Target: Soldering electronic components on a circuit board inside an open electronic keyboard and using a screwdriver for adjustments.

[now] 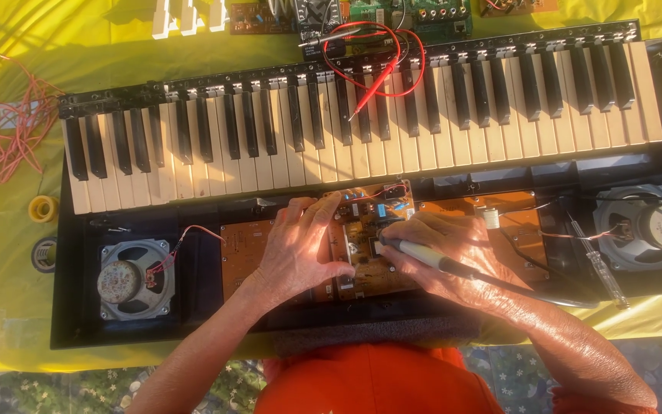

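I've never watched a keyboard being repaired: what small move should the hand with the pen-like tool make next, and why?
Probably lower the soldering iron tip the last bit onto the circuit board: the right hand aims it there, and the left hand presses the board flat.

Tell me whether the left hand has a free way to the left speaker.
Probably yes: the left hand rests on the circuit board, and the left speaker lies uncovered beside it with nothing between.

Both hands cover a good chunk of the orange-brown circuit board (362,245), so the spot under the pale-handled soldering iron's (423,254) tip is hidden. The green circuit boards (415,11) up top get cut off by the frame edge.
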